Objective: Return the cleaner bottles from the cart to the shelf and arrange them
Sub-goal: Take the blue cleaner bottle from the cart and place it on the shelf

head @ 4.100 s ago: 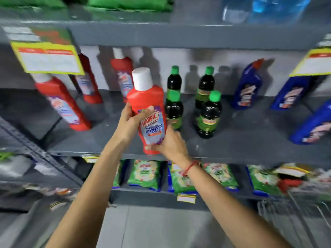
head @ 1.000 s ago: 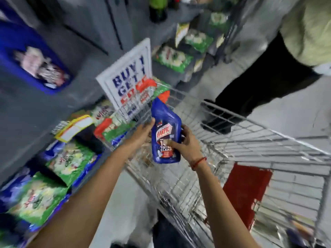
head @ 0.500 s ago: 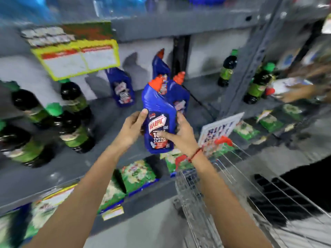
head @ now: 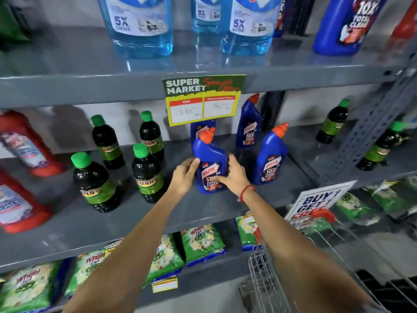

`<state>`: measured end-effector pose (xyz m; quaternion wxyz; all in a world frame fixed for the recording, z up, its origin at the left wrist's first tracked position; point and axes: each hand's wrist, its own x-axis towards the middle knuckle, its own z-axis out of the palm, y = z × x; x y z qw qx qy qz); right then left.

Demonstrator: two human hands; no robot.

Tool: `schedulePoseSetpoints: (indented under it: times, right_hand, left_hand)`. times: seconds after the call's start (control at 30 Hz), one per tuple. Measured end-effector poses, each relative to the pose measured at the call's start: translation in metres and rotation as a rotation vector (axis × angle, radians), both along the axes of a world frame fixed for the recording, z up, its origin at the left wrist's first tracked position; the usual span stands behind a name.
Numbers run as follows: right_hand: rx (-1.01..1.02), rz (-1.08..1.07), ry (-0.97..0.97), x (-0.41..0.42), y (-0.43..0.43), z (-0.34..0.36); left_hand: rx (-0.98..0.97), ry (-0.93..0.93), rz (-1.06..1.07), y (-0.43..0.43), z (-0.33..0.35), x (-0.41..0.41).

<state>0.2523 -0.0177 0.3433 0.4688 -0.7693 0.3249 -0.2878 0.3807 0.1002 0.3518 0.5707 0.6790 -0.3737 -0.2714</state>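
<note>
A blue Harpic cleaner bottle with an orange cap stands upright on the grey middle shelf. My left hand grips its left side and my right hand wraps its front and right side. Three more blue Harpic bottles stand close by: one right behind it, one further back, one to the right. The wire cart shows at the lower right, its inside mostly out of view.
Green-capped dark bottles stand left of the blue ones, red bottles at the far left. A yellow price sign hangs from the upper shelf. Green detergent packs fill the lower shelf. A slanted metal upright bounds the right.
The blue bottle went from the cart up to the shelf. It now rests on the middle shelf in front of the other blue bottles, both hands still on it.
</note>
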Motion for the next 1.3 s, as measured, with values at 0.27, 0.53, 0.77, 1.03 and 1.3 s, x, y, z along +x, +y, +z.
schedulePoseSetpoints:
  times: [0.27, 0.53, 0.77, 1.03, 1.3]
  right_hand:
    - [-0.007, -0.023, -0.019, -0.014, 0.005, -0.009]
    - [0.063, -0.673, -0.023, -0.077, -0.015, -0.042]
    - [0.100, -0.581, 0.047, -0.076, -0.049, -0.040]
    - [0.054, -0.635, 0.024, -0.068, -0.053, -0.047]
    - [0.026, -0.657, 0.042, -0.069, -0.054, -0.049]
  left_hand:
    - [0.098, 0.017, 0.017, 0.005, -0.021, 0.000]
    - [0.217, -0.037, -0.059, -0.001, -0.057, -0.017]
    - [0.275, -0.136, 0.060, -0.021, -0.060, -0.012]
    - [0.308, -0.248, 0.098, -0.029, -0.060, -0.017]
    - [0.307, -0.276, 0.087, -0.031, -0.061, -0.017]
